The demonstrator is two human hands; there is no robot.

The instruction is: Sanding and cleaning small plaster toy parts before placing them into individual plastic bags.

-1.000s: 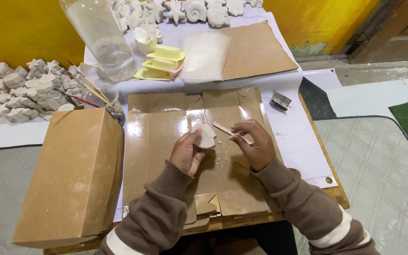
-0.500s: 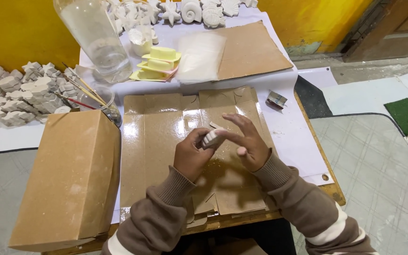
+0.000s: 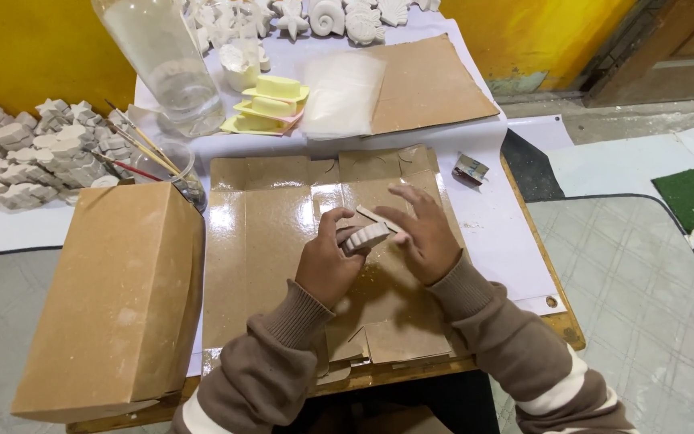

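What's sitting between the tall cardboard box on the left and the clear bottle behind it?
In the head view, a glass jar holding paintbrushes stands between the cardboard box and the clear bottle, close to the box's far corner.

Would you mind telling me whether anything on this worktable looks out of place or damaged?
Nothing looks damaged or spilled. The left hand holds a white plaster piece, with the right hand beside it, over flattened cardboard.
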